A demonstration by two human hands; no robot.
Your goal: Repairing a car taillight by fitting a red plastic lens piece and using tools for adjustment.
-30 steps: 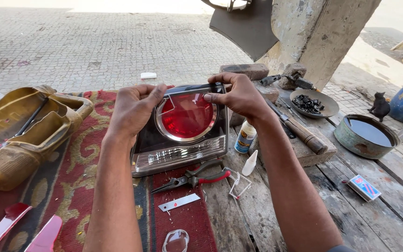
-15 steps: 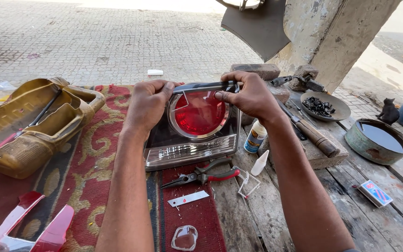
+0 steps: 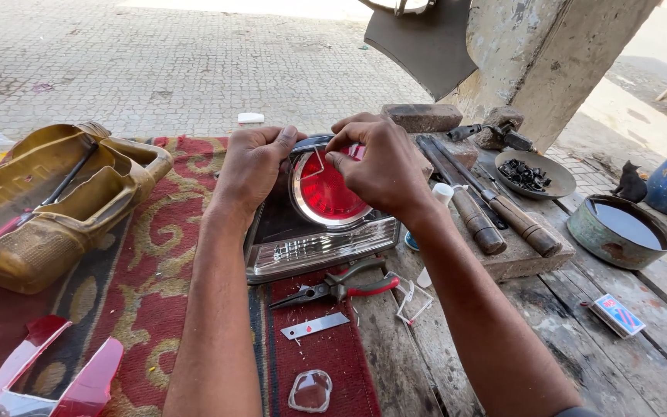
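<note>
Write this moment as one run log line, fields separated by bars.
left hand: grips tail lamp top edge | right hand: pinches thin wire over red lens | pliers: on mat, untouched

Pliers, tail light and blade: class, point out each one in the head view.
pliers (image 3: 347, 285), head view, on the handles near the pivot
tail light (image 3: 332, 193), head view, on the round red lens
blade (image 3: 315, 325), head view, on the flat metal strip
</note>
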